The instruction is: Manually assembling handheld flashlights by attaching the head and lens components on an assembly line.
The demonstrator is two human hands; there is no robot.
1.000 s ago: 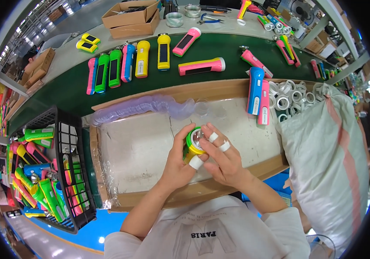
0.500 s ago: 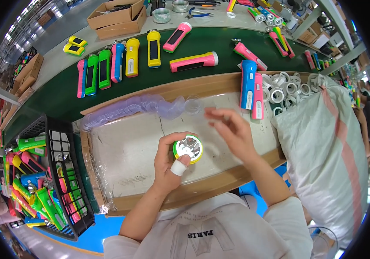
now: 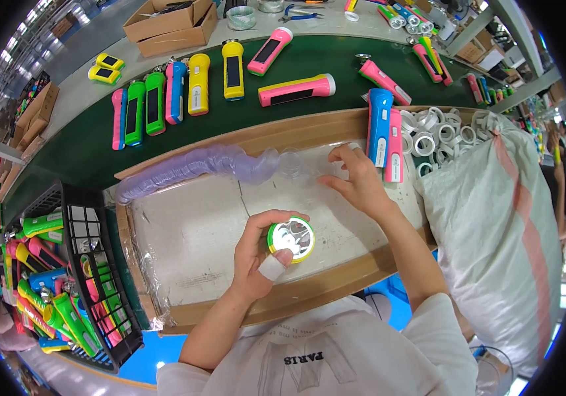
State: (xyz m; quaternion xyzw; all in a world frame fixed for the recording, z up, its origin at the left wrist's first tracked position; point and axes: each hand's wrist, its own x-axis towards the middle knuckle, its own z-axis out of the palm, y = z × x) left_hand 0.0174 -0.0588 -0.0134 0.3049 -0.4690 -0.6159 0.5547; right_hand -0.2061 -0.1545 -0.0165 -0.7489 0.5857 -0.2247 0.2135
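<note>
My left hand [image 3: 256, 254], with white tape round its thumb, is closed round a flashlight [image 3: 291, 240]. The flashlight's green-and-yellow rim and shiny reflector face up; its body is hidden below. Off to the right, my right hand [image 3: 357, 177] is raised over the tray, thumb and forefinger apart. I make out nothing solid between them. Just left of those fingers ends a row of clear lens discs [image 3: 210, 162], overlapping along the far side of the cardboard tray [image 3: 184, 247]. A blue flashlight [image 3: 379, 129] and a pink flashlight [image 3: 394, 148] lie at the tray's right end.
A black crate [image 3: 92, 264] full of colourful flashlights stands on the left. White rings [image 3: 424, 142] lie in a pile beside a large white sack [image 3: 494, 237] on the right. Several flashlights line the green belt [image 3: 336, 56] beyond the tray. Cardboard boxes [image 3: 171, 30] stand farther back.
My right hand has moved slightly up and right, its fingers now more spread and less blurred. My left hand still holds the flashlight, a little lower in the picture.
</note>
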